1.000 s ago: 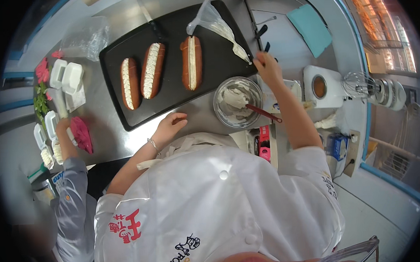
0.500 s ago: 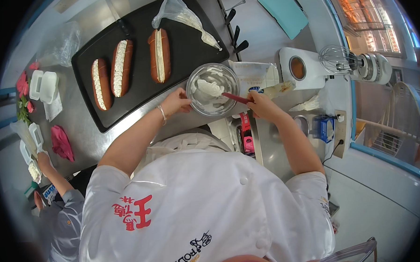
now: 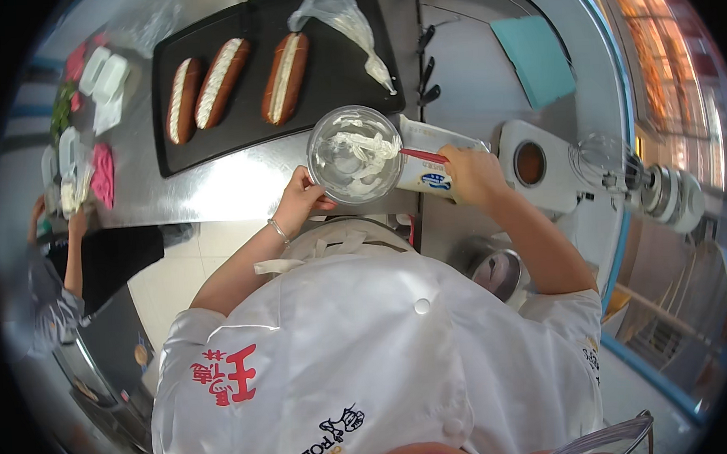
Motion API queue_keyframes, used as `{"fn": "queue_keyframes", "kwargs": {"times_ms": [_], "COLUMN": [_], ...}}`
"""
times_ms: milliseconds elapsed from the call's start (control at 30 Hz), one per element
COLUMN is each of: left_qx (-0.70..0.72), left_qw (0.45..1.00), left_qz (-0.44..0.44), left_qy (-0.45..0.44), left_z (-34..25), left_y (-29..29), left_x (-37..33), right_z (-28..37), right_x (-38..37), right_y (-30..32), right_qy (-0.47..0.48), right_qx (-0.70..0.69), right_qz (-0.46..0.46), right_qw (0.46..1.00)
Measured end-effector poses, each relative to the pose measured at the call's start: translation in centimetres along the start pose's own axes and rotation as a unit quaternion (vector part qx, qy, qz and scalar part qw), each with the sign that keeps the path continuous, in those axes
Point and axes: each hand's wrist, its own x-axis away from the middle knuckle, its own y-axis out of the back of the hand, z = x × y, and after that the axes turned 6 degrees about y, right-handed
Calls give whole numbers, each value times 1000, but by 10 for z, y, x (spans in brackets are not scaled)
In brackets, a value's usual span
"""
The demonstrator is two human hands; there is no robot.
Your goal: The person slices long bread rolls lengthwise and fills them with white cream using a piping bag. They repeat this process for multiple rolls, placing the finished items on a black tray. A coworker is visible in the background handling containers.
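My left hand (image 3: 300, 200) grips the lower left side of a clear mixing bowl (image 3: 315, 158), its fingers closed at the rim. Streaks of white cream coat the bowl's inside. In my right hand (image 3: 476, 176) is a spatula (image 3: 424, 154) by its red handle. Its tip is inside the bowl, in a clump of cream (image 3: 370, 148) by the right wall. Beyond the bowl lies a black baking tray (image 3: 238, 135) with three long brown split breads (image 3: 285, 78), white filling along each. A clear piping bag (image 3: 337, 21) with some cream rests on the tray's right part.
A white packet (image 3: 428, 172) lies beneath my right hand. Right of it are a white scale (image 3: 551, 150) and a stand mixer (image 3: 662, 190). Black-handled knives (image 3: 428, 66) and a turquoise board (image 3: 535, 61) lie farther back. A co-worker's hand (image 3: 77, 223) is by foam boxes at left.
The view has shifted. My left hand has moved from beside the bowl to grip its rim. The spatula has drawn the cream clump toward the bowl's right side, and more of the packet shows.
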Motion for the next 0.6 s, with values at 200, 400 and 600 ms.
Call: {"fn": "queue_keyframes", "kwargs": {"times_ms": [200, 400, 600], "left_qx": [58, 66, 125], "left_qw": [997, 986, 975], "left_qz": [-15, -57, -69], "left_qy": [-44, -139, -172], "left_z": [3, -23, -57], "left_y": [16, 38, 25], "left_x": [7, 15, 37], "right_z": [5, 10, 60], "right_x": [-1, -17, -19], "right_y": [4, -38, -60], "right_qy": [105, 46, -81], "right_qx": [-46, -119, -244], "right_qz": [-111, -110, -62], "right_qw": [987, 986, 964]}}
